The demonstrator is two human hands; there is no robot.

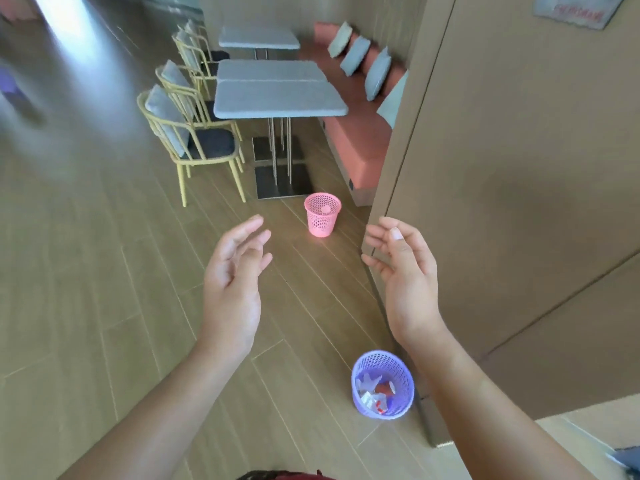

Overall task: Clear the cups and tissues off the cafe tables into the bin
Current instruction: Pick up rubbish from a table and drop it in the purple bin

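The left grip [231,271] and right grip [403,271] are hovering with fingers apart, holding nothing. The purple plastic mesh bin [404,380], holding crumpled tissues [367,383], is sitting just below the right grip; a careless step forward is likely risking kicking it over.

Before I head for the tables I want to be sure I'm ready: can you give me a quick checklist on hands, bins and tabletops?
1. Free left hand: ok, open, holds nothing.
2. Free right hand: ok, open, holds nothing.
3. Upright purple bin with room: ok, rubbish lies only in its bottom.
4. Upright pink bin: ok, on the floor by the table base.
5. Contents of the pink bin: cannot tell.
6. Cups or tissues on the grey tables: ok, none shows.
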